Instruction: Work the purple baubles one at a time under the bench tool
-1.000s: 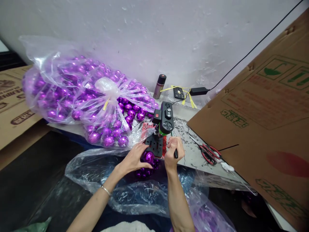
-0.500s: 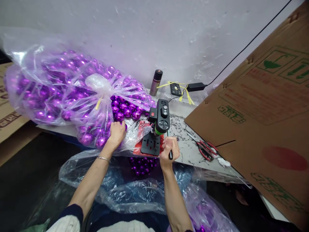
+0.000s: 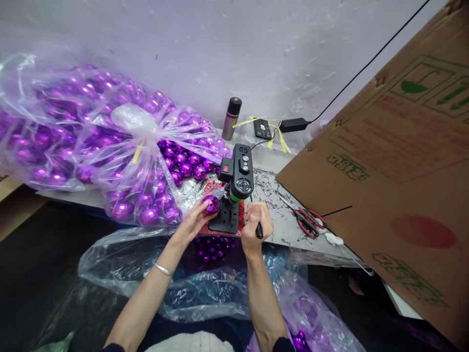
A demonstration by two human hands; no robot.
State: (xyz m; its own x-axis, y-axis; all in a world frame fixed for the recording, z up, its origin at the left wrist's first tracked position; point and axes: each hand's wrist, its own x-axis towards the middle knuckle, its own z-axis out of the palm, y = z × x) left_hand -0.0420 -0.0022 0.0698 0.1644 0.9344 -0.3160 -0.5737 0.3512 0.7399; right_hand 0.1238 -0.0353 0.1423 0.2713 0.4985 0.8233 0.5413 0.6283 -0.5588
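A shiny purple ball (image 3: 211, 205) is held in the fingertips of my left hand (image 3: 196, 220), just left of the base plate of a small black machine (image 3: 242, 171). My right hand (image 3: 257, 226) is wrapped round a black-ended handle (image 3: 259, 231) on the machine's right side. The machine's slotted black plate (image 3: 227, 218) lies on a red mat (image 3: 241, 215) at the table's front edge. A clear plastic bag (image 3: 135, 146) full of purple balls lies to the left, with loose balls (image 3: 186, 169) showing at its opening.
Red-handled scissors (image 3: 309, 221) lie on the table (image 3: 282, 227) at the right, against a large cardboard box (image 3: 384, 171). A spray can (image 3: 231, 119), a black adapter (image 3: 294, 125) with its cable and yellow ties (image 3: 283, 143) are behind the machine. More bagged balls (image 3: 214, 248) are below.
My left hand has moved right, from the bag's opening to beside the machine, and now carries a purple ball. My right hand keeps its hold on the handle. The view has shifted slightly.
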